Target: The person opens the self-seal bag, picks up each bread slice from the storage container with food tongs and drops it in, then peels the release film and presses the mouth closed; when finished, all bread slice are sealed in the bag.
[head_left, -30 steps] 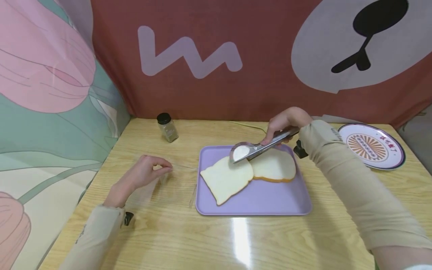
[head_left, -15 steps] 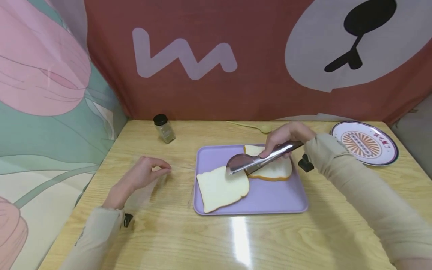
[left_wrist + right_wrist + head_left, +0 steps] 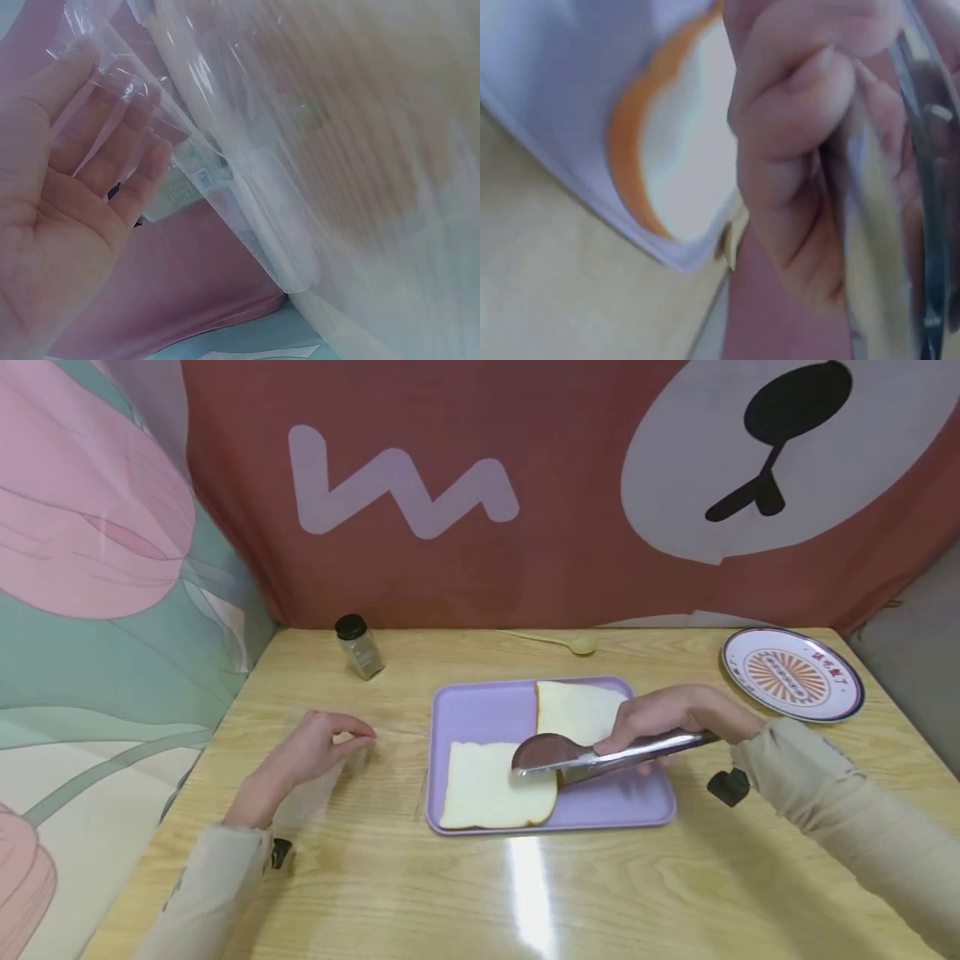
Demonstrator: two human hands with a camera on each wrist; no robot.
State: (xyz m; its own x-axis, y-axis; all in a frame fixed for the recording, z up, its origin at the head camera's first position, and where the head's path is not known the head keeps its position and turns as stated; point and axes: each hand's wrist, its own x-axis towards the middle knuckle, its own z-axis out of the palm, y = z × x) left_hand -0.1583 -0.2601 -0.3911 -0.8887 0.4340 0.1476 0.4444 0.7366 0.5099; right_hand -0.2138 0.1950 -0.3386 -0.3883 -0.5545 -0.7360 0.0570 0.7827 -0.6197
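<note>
My right hand [image 3: 667,718] grips metal food tongs [image 3: 551,753] with broad, rounded ends, above the right half of a lilac tray [image 3: 480,710]. One end of the tongs lies over the right edge of the front bread slice [image 3: 491,789]; the other end is partly hidden at that edge. Behind it on the tray is a second bread slice [image 3: 572,708], partly covered by the hand. In the right wrist view the fingers curl round the tongs' arms [image 3: 881,240]. Left of the tray, my left hand [image 3: 303,756] pinches the edge of a clear plastic bag [image 3: 255,217].
A small jar with a black lid [image 3: 360,647] stands at the back left of the wooden table [image 3: 360,893]. A pale yellow spoon [image 3: 577,645] lies near the back edge. At the back right is a patterned plate [image 3: 795,677].
The tongs have turned the front bread slice until it lies nearly square with the tray. My right hand has come nearer and to the right. My left hand keeps its pinch.
</note>
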